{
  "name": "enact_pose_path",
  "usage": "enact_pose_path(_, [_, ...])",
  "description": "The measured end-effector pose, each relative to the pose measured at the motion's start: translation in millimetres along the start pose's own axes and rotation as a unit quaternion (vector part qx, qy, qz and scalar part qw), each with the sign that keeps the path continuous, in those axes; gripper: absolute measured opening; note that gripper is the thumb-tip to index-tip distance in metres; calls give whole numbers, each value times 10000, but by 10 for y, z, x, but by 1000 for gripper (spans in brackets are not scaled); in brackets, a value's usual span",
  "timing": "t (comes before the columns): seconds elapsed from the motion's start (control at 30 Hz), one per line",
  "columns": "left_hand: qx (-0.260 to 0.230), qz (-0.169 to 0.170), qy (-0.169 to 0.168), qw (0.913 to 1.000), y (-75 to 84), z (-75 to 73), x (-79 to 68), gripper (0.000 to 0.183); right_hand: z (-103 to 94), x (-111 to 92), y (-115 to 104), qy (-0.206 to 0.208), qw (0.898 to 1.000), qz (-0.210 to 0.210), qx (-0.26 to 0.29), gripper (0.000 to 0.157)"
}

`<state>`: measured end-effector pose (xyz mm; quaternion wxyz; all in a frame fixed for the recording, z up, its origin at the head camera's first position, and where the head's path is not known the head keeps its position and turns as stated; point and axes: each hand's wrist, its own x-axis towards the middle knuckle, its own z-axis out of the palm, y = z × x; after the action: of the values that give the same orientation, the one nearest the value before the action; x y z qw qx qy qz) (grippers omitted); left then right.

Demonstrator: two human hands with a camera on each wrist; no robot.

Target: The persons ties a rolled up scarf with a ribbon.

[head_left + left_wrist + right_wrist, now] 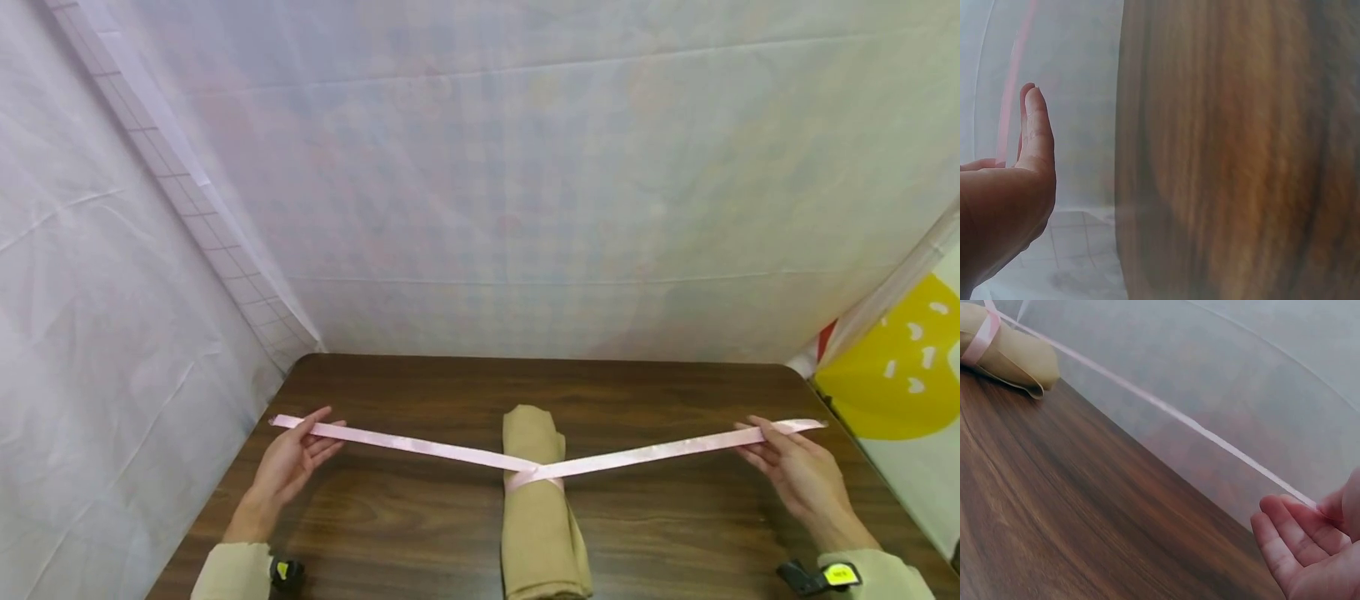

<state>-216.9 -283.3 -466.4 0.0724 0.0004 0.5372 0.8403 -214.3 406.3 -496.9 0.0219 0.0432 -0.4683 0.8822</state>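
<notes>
A rolled tan cloth [536,525] lies lengthwise on the table, with a pink satin ribbon [637,455] wrapped round its middle and crossed on top. My left hand [285,462] pinches one end of the ribbon near the table's left edge, thumb on top. Out to the right, my right hand [798,471] pinches the other end. Both ribbon lengths stretch straight and taut from the crossing, and a short tail pokes out past each hand. In the right wrist view the ribbon band circles the cloth roll [1022,356], and the thumb presses the ribbon against the index finger.
The dark wood-grain table [420,392] has rounded far corners. White sheeting [525,208] hangs right behind it, and more sheeting [112,333] runs along the left. A yellow shape with white marks [900,375] shows beyond the right edge.
</notes>
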Motion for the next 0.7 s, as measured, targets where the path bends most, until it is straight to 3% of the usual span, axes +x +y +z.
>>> enact_pose_path(0.47, [-22, -327, 370, 9988, -42, -121, -50, 48, -272, -55, -5, 32, 9993, 362, 56, 38])
enact_pose_path(0.7, [-183, -581, 326, 9976, -18, -155, -62, 48, -329, -69, -6, -89, 9984, 457, 317, 43])
